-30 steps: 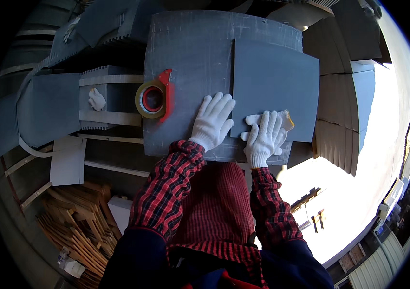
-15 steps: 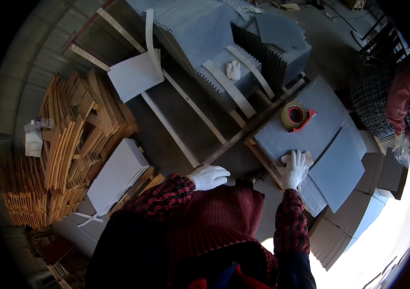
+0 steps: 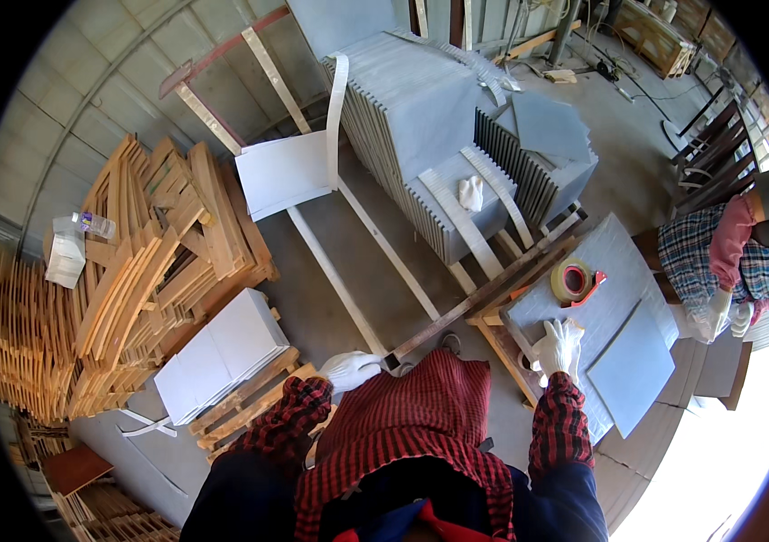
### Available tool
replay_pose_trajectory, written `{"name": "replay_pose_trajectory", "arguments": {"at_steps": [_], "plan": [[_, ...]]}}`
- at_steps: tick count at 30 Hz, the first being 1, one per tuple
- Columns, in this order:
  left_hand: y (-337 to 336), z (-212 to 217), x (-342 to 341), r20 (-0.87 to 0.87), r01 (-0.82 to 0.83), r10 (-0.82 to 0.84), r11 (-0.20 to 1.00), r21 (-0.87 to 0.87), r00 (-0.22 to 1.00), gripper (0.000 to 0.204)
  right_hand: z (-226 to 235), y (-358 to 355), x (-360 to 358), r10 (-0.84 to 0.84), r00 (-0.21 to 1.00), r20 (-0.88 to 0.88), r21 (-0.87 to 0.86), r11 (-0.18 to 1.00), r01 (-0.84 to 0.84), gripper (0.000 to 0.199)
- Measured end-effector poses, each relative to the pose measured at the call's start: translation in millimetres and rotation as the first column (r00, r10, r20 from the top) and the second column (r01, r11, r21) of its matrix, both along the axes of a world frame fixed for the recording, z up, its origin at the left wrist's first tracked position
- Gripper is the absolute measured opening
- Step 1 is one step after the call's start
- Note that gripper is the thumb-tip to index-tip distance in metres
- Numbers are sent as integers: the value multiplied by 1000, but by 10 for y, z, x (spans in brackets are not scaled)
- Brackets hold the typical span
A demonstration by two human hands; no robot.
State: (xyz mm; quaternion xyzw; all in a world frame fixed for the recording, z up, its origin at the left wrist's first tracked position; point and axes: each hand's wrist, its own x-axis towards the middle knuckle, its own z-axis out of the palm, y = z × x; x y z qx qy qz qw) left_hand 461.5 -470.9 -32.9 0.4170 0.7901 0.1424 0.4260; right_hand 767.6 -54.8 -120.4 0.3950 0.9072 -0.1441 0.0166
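Observation:
My left hand (image 3: 351, 371), in a white knit glove, hovers at the near corner of a metal rack (image 3: 402, 348). Its fingers reach to the right with nothing visible in them. In a matching glove, my right hand (image 3: 558, 350) rests near the left edge of a grey, film-covered slab stack (image 3: 615, 262). Its fingers are bunched on something pale and yellowish, mostly hidden beneath the glove. Just beyond sits a roll of yellowish tape on a red dispenser (image 3: 574, 281). A loose grey sheet (image 3: 633, 369) lies flat to the right.
Grey ribbed slabs (image 3: 420, 117) stand on the rack, a white cloth (image 3: 471, 193) on them. Wooden pieces (image 3: 140, 262) are piled at left, beside white boards (image 3: 222, 352) on a pallet. Another person in a plaid garment (image 3: 696, 253) bends over at right. Cartons (image 3: 664, 425) lie near right.
The view has shifted and brightened. My left hand has drawn down and left, to the rack's corner. My right hand's fingers, spread flat before, are now bunched together.

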Motion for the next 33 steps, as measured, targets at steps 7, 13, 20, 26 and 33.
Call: {"name": "replay_pose_trajectory", "arguments": {"at_steps": [7, 13, 20, 26, 33], "plan": [[583, 316, -1120, -78, -285, 319, 915, 284, 945, 42, 613, -76, -800, -96, 951, -294, 82, 989, 125, 39], [2083, 885, -2494, -345, -246, 426, 855, 457, 836, 45, 782, 299, -2716, 260, 800, -541, 177, 965, -194, 40], [3515, 765, -3589, -611, -69, 382, 879, 471, 694, 47, 898, 687, -4287, 405, 700, -588, 157, 906, -393, 50], [3988, 561, -4369, -802, 69, 316, 913, 403, 507, 54, 1104, 1036, -5008, 427, 719, -548, 42, 873, -487, 58], [4215, 363, -4703, -814, 108, 297, 911, 398, 499, 58, 1170, 1408, -5685, 502, 662, -557, 117, 836, -536, 63]]}}
